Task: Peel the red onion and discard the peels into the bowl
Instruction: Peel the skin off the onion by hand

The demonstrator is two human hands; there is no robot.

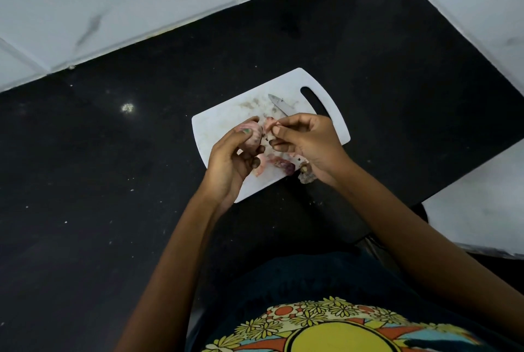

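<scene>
The red onion point(251, 136) is held above the near-left part of the white cutting board point(224, 124), cupped in the left hand point(231, 161), whose fingers are curled round its underside and left flank. The right hand point(304, 141) lies immediately at 3 o'clock of the onion; its thumb and forefinger are closed narrowly on a strip of peel point(269, 124) that rises from the onion's upper right side. The strip runs roughly from 9 o'clock to 3 o'clock, so the pull appears to be directed away from the onion toward 3 o'clock. Loose peels point(279, 164) lie on the board at 5 o'clock of the onion, beneath both hands. A knife point(279, 106) rests on the board at 1 o'clock. No bowl is visible; discarding therefore requires a receptacle outside the view.
</scene>
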